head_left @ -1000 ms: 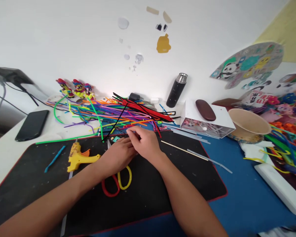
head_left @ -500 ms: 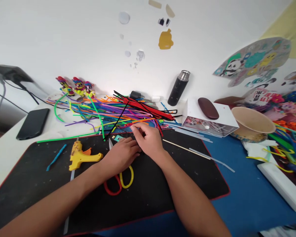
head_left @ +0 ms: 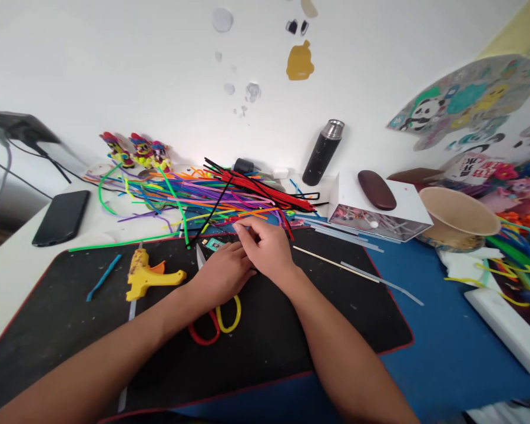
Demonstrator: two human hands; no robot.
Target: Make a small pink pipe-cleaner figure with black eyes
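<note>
My left hand (head_left: 230,270) and my right hand (head_left: 267,250) meet over the black mat (head_left: 265,341). Both are closed, fingers curled and touching each other. Whatever they grip, if anything, is hidden by the fingers. Scissors (head_left: 230,318) with one red and one yellow handle loop lie under my left hand, the blade tip showing beyond it. A small teal card-like piece (head_left: 212,244) rests just past the left knuckles. Left of the hands is a yellow glue gun (head_left: 152,278) with a clear glue stick in its back. Farther left lies a short blue pipe cleaner (head_left: 103,278).
A heap of coloured pipe cleaners (head_left: 203,197) spreads behind the mat. A black flask (head_left: 322,154), a white box (head_left: 406,206) and a beige bowl (head_left: 457,215) stand at the back right. A phone (head_left: 62,218) lies left. Thin sticks (head_left: 335,264) lie right of my hands.
The view has shifted slightly, so everything sits a little differently in the picture. My hands stay together in nearly the same place and pose.
</note>
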